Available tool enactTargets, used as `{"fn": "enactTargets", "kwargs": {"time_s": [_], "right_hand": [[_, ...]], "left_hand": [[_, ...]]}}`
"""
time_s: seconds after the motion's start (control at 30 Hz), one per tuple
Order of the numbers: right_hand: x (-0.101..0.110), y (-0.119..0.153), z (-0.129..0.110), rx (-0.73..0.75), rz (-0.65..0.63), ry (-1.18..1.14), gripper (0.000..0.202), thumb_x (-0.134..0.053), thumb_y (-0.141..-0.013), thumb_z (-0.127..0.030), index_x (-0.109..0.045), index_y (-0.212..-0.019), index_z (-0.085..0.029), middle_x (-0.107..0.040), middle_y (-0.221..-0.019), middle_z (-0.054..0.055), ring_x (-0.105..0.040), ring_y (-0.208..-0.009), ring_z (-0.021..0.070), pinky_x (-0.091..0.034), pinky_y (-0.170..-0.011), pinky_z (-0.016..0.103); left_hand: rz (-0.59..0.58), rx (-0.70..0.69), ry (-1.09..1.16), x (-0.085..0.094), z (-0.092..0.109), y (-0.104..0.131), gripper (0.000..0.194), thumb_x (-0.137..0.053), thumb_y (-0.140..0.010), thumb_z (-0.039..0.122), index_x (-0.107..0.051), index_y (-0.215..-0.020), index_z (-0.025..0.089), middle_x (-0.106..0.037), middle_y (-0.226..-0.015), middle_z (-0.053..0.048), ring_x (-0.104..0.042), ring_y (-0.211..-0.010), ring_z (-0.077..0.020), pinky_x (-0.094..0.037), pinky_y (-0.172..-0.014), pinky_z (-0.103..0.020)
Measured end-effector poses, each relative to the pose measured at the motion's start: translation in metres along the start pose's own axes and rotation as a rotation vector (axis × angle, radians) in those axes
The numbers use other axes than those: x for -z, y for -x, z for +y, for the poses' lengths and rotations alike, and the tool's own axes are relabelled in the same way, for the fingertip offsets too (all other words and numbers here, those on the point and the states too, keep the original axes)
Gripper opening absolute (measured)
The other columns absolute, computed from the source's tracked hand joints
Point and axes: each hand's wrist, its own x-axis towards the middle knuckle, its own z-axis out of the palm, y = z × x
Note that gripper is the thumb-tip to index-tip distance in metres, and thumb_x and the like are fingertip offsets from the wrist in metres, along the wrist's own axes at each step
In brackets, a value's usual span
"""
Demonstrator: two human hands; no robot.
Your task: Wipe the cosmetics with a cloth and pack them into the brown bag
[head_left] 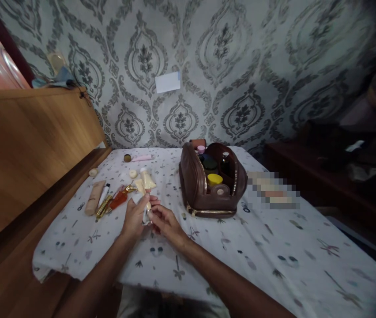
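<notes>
Between my two hands is a slim pale cream tube (141, 187), tilted, its upper end pointing away from me. My left hand (135, 216) grips it from the left side. The fingers of my right hand (167, 224) are closed at its lower end, where something whitish shows that I cannot make out. Just beyond my fingers lies another pale yellow tube with a white cap (148, 179). Left of my hands rest an amber-red bottle with a gold top (119, 199), gold tubes (103, 208) and a beige tube (94, 198).
A brown toiletry bag (212, 205) stands unzipped to the right, with a yellow-lidded jar (215, 179) and dark containers inside. Farther back lie a pink tube (142, 157) and a small round jar (127, 157). A wooden panel (35, 132) borders the cloth-covered table's left side.
</notes>
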Motion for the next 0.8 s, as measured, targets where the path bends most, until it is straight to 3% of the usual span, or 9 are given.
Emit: {"fn": "enactTargets", "kwargs": {"time_s": [0.07, 0.13, 0.27, 0.43, 0.53, 0.63, 0.7, 0.8], "right_hand": [[0.001, 0.000, 0.000, -0.014, -0.025, -0.014, 0.039, -0.060, -0.079, -0.059, -0.052, -0.085, -0.022, -0.051, -0.067, -0.004, -0.042, -0.049, 0.0099, -0.032, -0.048, 0.024], [0.000, 0.002, 0.001, 0.066, 0.010, 0.092, 0.035, -0.062, -0.079, -0.054, -0.052, -0.080, -0.021, -0.047, -0.064, -0.005, -0.041, -0.053, 0.0101, -0.032, -0.052, 0.024], [-0.003, 0.003, 0.001, 0.150, 0.069, 0.216, 0.030, -0.067, -0.079, -0.047, -0.053, -0.074, -0.020, -0.043, -0.062, -0.006, -0.040, -0.059, 0.0108, -0.031, -0.056, 0.024], [-0.002, 0.003, 0.001, -0.089, -0.092, -0.091, 0.047, -0.067, -0.072, -0.064, -0.058, -0.083, -0.019, -0.051, -0.065, -0.004, -0.045, -0.052, 0.0096, -0.031, -0.049, 0.023], [0.001, 0.002, 0.000, -0.173, -0.170, -0.228, 0.050, -0.066, -0.072, -0.066, -0.059, -0.088, -0.018, -0.062, -0.072, 0.000, -0.056, -0.056, 0.0120, -0.034, -0.050, 0.022], [0.003, 0.000, 0.001, -0.144, -0.064, -0.178, 0.044, -0.068, -0.072, -0.059, -0.055, -0.086, -0.019, -0.061, -0.069, -0.001, -0.053, -0.053, 0.0113, -0.034, -0.049, 0.022], [0.003, -0.001, 0.002, -0.045, 0.055, -0.046, 0.036, -0.069, -0.072, -0.050, -0.051, -0.079, -0.020, -0.054, -0.064, -0.005, -0.046, -0.052, 0.0097, -0.033, -0.050, 0.022], [0.003, 0.001, 0.003, 0.127, 0.198, 0.218, 0.021, -0.065, -0.074, -0.034, -0.050, -0.073, -0.020, -0.041, -0.059, -0.008, -0.037, -0.055, 0.0091, -0.029, -0.053, 0.022]], "left_hand": [[0.014, -0.016, 0.010, 0.002, 0.008, -0.005, 0.062, -0.086, -0.053, 0.051, -0.062, -0.099, 0.017, -0.074, -0.078, -0.005, -0.072, -0.069, -0.0238, -0.053, -0.055, -0.029], [0.052, -0.085, 0.026, 0.004, 0.016, -0.011, 0.059, -0.084, -0.056, 0.050, -0.061, -0.100, 0.018, -0.074, -0.081, -0.005, -0.072, -0.067, -0.0206, -0.054, -0.059, -0.030], [0.124, -0.131, 0.029, 0.008, 0.028, -0.026, 0.051, -0.084, -0.057, 0.048, -0.061, -0.090, 0.017, -0.066, -0.064, 0.004, -0.064, -0.051, -0.0128, -0.052, -0.057, -0.027], [0.110, -0.098, 0.031, 0.006, 0.029, -0.031, 0.047, -0.086, -0.055, 0.047, -0.055, -0.073, 0.018, -0.058, -0.055, 0.007, -0.057, -0.045, -0.0094, -0.049, -0.052, -0.024], [0.090, -0.075, 0.028, 0.004, 0.028, -0.028, 0.047, -0.083, -0.059, 0.050, -0.059, -0.082, 0.017, -0.061, -0.059, 0.005, -0.059, -0.048, -0.0107, -0.047, -0.050, -0.024], [0.061, -0.095, 0.047, 0.000, 0.026, -0.022, 0.052, -0.077, -0.066, 0.057, -0.062, -0.098, 0.019, -0.069, -0.078, -0.001, -0.067, -0.063, -0.0153, -0.052, -0.057, -0.026], [0.032, -0.125, 0.054, -0.003, 0.023, -0.018, 0.054, -0.075, -0.067, 0.060, -0.061, -0.102, 0.021, -0.071, -0.090, -0.002, -0.070, -0.073, -0.0170, -0.054, -0.062, -0.027], [0.021, -0.126, 0.022, -0.005, 0.018, -0.016, 0.053, -0.076, -0.067, 0.059, -0.062, -0.100, 0.020, -0.069, -0.079, 0.001, -0.069, -0.068, -0.0157, -0.053, -0.061, -0.026]]}}
